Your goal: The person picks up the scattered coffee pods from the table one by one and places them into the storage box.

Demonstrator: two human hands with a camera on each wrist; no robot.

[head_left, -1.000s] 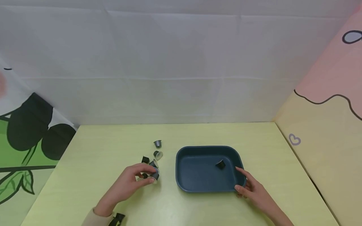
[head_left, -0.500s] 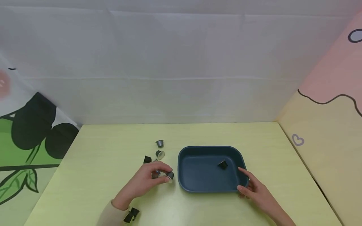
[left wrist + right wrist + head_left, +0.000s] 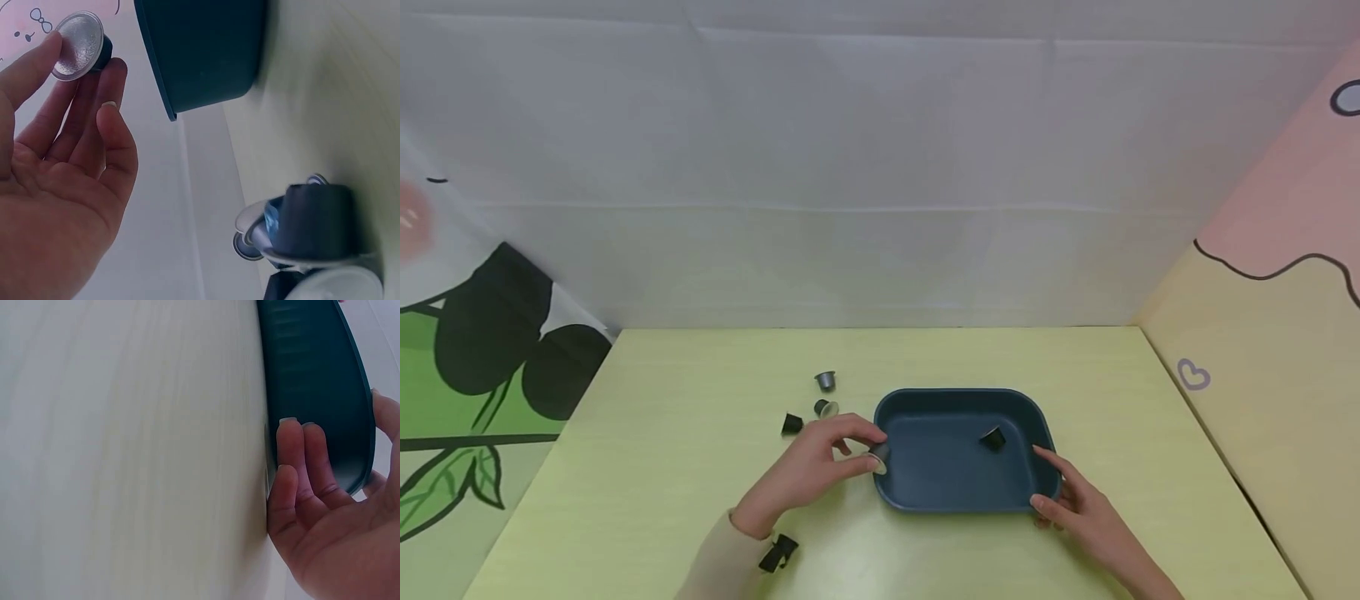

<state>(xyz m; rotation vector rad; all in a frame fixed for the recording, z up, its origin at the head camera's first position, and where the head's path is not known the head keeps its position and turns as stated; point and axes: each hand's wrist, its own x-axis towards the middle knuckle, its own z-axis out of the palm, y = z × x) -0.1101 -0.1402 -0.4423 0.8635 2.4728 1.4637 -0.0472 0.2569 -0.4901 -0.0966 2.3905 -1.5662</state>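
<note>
My left hand pinches a coffee capsule between thumb and fingertips, right at the left rim of the dark blue tray. In the left wrist view the silver foil lid of this capsule faces the camera, with the tray's outer wall alongside. One dark capsule lies tipped over inside the tray, toward its right side. At the tray's right end my right hand grips the rim; in the right wrist view several fingers lie against the outer wall.
Left of the tray, loose capsules lie on the pale yellow table: a grey one, one with a pale lid and a black one. More capsules show bunched together in the left wrist view. A white backdrop closes off the far edge.
My left hand has carried the capsule rightward from the group on the table to the tray's left rim. The right hand keeps its hold on the tray's right end.
</note>
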